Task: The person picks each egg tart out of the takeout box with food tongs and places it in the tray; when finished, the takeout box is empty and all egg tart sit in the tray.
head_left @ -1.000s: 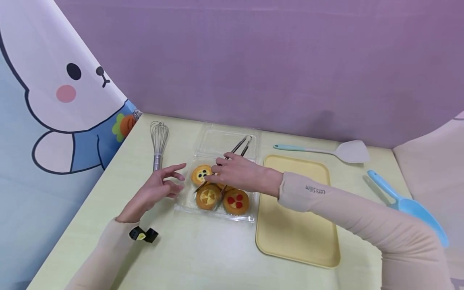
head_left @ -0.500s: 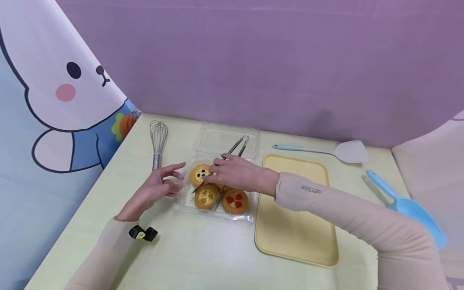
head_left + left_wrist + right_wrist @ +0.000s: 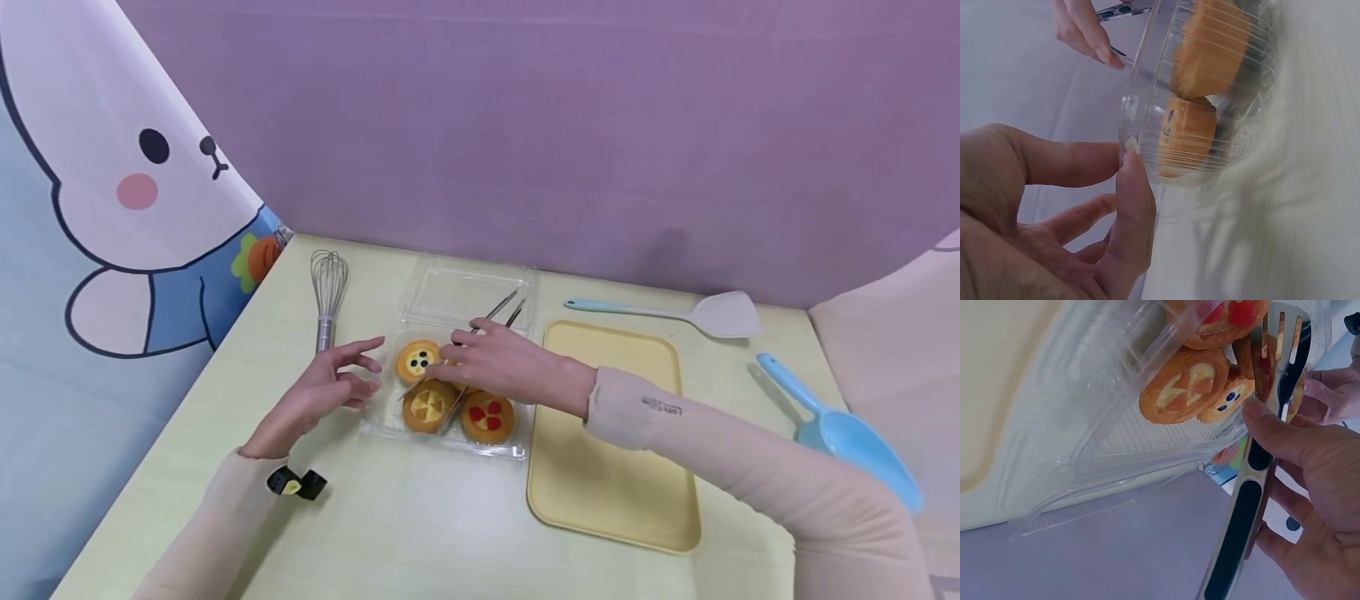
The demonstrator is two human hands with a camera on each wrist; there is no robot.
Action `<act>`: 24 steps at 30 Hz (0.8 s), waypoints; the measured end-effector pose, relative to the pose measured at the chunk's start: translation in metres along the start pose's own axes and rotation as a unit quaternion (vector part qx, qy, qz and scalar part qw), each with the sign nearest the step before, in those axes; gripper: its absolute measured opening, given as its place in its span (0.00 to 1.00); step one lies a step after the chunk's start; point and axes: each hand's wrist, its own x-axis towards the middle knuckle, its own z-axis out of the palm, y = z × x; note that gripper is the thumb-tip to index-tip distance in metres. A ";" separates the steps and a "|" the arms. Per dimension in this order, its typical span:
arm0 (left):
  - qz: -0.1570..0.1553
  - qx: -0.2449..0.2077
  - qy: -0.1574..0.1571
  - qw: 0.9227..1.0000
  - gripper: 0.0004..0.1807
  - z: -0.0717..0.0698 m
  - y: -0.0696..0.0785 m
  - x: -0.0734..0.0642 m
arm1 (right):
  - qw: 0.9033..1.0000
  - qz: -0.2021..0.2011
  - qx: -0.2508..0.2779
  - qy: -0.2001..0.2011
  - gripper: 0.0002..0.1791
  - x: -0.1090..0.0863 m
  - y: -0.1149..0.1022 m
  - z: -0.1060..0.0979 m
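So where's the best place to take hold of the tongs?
Probably mid-length, at the dark inlays, from above, much as the right hand holds them: the tongs are long and slim and slant up out of the box, their slotted end low by the tarts.

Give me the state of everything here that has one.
Tongs: arms apart, held in right hand
Container: open
Lid: folded back
Pastries: uncovered, in the container
Tray: lying flat
Whisk: lying down, handle partly hidden
Spatula: lying down, unheld
Scoop: lying down, unheld
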 end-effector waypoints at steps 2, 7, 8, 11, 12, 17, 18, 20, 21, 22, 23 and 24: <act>0.002 -0.001 -0.001 1.000 0.43 0.000 -0.001 0.000 | 1.000 0.006 -0.002 0.007 0.36 -0.003 0.000 -0.001; 0.007 0.000 -0.001 1.000 0.42 0.000 -0.002 0.000 | 1.000 0.021 -0.008 0.020 0.36 -0.011 0.000 -0.001; 0.007 0.001 -0.002 1.000 0.42 0.000 -0.002 0.001 | 0.999 0.023 -0.009 0.022 0.37 -0.013 0.000 -0.001; 0.008 0.000 -0.002 1.000 0.42 -0.001 -0.003 0.001 | 0.999 0.031 -0.010 0.034 0.37 -0.020 0.001 0.000; 0.009 0.000 -0.002 1.000 0.42 -0.001 -0.003 0.001 | 0.999 0.035 -0.012 0.039 0.37 -0.023 0.001 0.000; 0.011 0.000 -0.005 1.000 0.43 -0.001 -0.003 0.002 | 0.996 0.058 -0.018 0.064 0.37 -0.038 0.003 0.000; 0.011 0.000 -0.006 1.000 0.43 -0.001 -0.003 0.002 | 0.996 0.064 -0.018 0.067 0.38 -0.042 0.004 0.000; 0.010 0.002 -0.008 1.000 0.43 -0.001 -0.003 0.002 | 0.995 0.076 -0.013 0.067 0.40 -0.051 0.006 -0.001; 0.011 0.002 -0.008 1.000 0.43 -0.001 -0.003 0.002 | 0.994 0.083 -0.009 0.065 0.41 -0.056 0.007 -0.001; 0.010 0.002 -0.008 1.000 0.43 -0.001 -0.003 0.002 | 0.994 0.090 -0.006 0.063 0.42 -0.061 0.008 -0.002; 0.010 0.002 -0.008 1.000 0.43 -0.001 -0.003 0.002 | 0.994 0.096 -0.002 0.060 0.42 -0.067 0.009 -0.003; 0.009 0.001 -0.008 1.000 0.43 -0.001 -0.004 0.001 | 0.993 0.103 0.004 0.056 0.43 -0.072 0.010 -0.004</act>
